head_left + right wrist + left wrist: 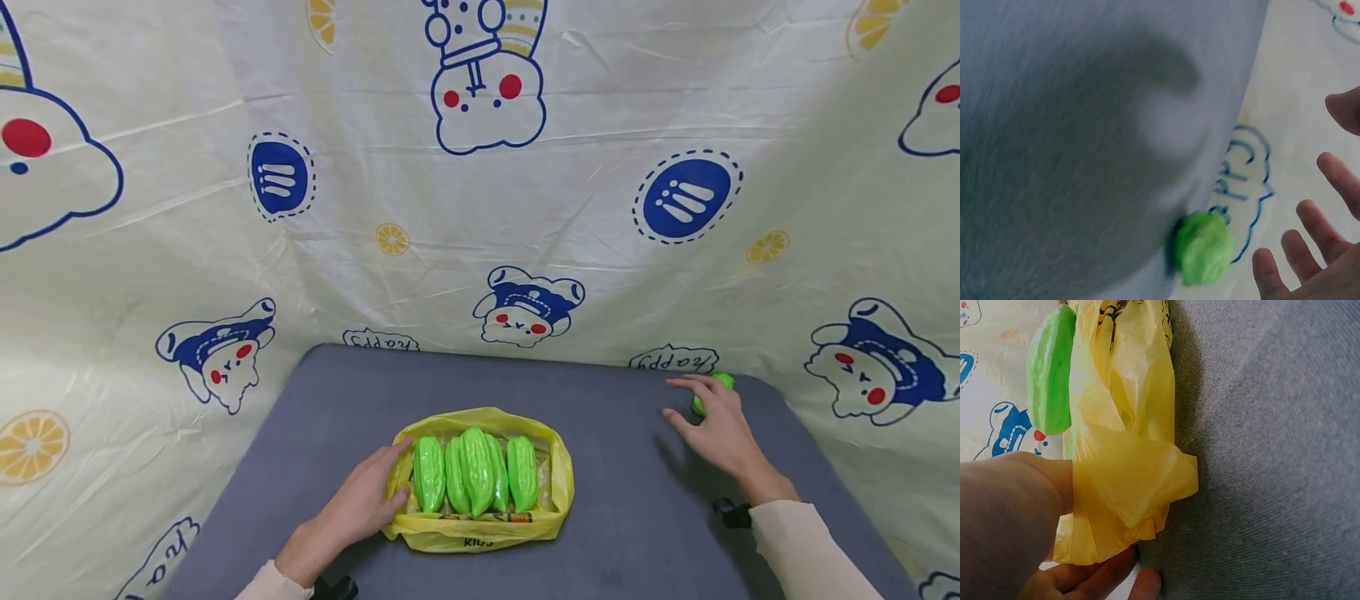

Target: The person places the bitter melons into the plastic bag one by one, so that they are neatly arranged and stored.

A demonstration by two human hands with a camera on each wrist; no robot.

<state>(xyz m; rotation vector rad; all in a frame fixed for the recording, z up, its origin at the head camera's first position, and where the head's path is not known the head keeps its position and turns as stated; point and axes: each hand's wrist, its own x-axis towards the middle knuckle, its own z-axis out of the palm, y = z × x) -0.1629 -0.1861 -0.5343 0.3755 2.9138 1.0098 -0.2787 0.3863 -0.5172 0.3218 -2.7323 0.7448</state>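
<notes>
Several bright green bitter melons lie side by side in a yellow plastic bag whose mouth is spread wide. My left hand grips the bag's left side. The left wrist view shows the yellow plastic between parts of that hand, with a melon standing above the rim. Over at the far right of the table, my right hand hovers with its fingers spread and holds nothing. Partly hidden behind it is another green piece; the right wrist view shows it as a bumpy green object, apart from the fingers.
The grey table carries the bag near its front middle. A pale printed cloth hangs behind the table and along both sides. Dark wrist straps sit at both sleeves.
</notes>
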